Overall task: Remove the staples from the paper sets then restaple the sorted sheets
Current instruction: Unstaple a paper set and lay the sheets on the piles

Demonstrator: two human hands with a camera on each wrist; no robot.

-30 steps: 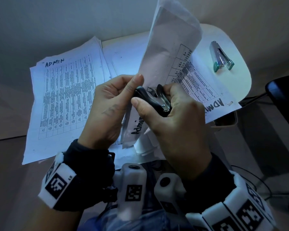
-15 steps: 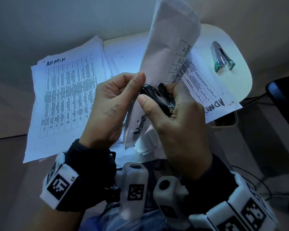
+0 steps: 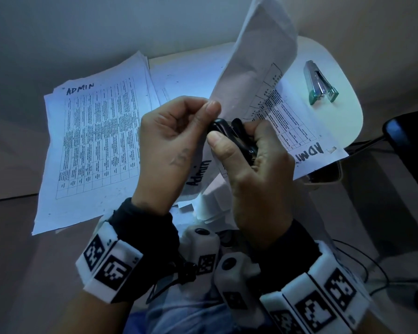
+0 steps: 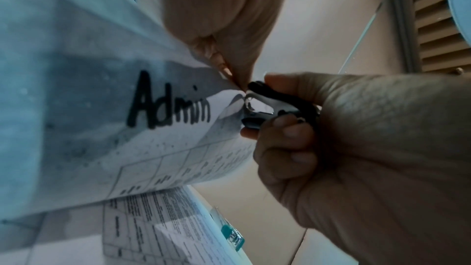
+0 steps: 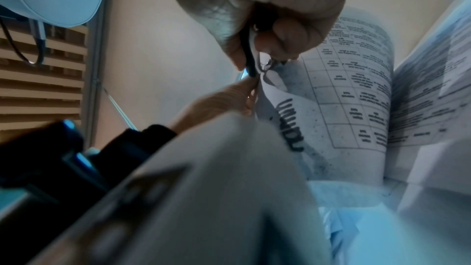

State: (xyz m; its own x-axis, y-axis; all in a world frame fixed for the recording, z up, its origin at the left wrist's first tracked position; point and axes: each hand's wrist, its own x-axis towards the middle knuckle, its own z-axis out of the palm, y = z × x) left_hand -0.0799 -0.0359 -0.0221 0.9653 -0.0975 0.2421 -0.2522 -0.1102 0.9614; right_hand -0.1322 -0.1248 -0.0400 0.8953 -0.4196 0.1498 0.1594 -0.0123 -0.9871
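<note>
The right hand (image 3: pixel 256 174) has squeezed the black staple remover (image 3: pixel 229 131) tighter over the last second, its claws now biting the corner of the "Admin" paper set (image 4: pixel 102 108). The left hand (image 3: pixel 171 143) pinches that same corner just beside the claws. The staple looks about to come free. The stapler (image 3: pixel 320 83) lies well beyond both hands.
</note>
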